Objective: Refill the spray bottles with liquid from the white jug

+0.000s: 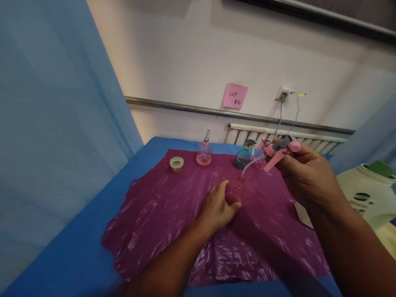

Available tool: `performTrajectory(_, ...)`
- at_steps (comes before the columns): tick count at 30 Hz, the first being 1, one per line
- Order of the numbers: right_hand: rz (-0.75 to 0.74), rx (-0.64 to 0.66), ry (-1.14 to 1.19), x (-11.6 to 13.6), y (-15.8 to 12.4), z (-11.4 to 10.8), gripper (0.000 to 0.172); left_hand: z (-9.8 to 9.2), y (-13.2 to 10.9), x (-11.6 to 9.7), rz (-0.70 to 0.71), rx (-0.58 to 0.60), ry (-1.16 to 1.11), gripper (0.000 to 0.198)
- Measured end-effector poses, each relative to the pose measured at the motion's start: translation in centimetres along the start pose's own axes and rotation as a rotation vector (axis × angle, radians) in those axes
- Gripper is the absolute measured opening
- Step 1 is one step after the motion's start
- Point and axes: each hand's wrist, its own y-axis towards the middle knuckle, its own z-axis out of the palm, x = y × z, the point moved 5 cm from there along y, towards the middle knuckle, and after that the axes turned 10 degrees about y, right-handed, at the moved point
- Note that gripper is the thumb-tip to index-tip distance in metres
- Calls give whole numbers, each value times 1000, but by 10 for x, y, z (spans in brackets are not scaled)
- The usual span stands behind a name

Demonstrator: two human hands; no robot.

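My left hand [218, 208] is closed round a small clear bottle [235, 190] with pink liquid, standing on a magenta plastic sheet [161, 214]. My right hand [305, 175] holds a pink and grey spray-trigger head [280, 152] above and to the right of the bottle. Its thin clear dip tube [252, 163] curves down toward the bottle's open neck. The tube's tip is close to the neck; I cannot tell whether it is inside.
On the sheet's far side stand a small round pink spray bottle [204, 153], a teal spray bottle [244, 156] and a pale green cap [176, 163]. A large white jug with a green lid [369, 194] stands at the right. Blue curtain [55, 123] hangs left.
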Motion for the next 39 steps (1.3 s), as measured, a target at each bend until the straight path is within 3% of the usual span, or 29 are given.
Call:
performTrajectory(5,106,-45,45,-24,-6,-5,33,4,2,4,20,-28,-11,84)
performTrajectory(12,299,14,-6,-87,-21,-9,43,6,2,3,50,-33,10,83)
performTrajectory(16,326,44,-5,-108,-30,-9,43,7,2,3,59,4,4,83)
performTrajectory(29,283,135,-60,-119,-38,-11,42,10,2,8,-3,57,-74,88)
performTrajectory(35,225,53,-12,-127,-52,-7,36,8,0,8,15,58,-55,85)
performTrajectory(39,162,-80,-28,-129,-58,-4,36,4,0,-2,151,33,-106,79)
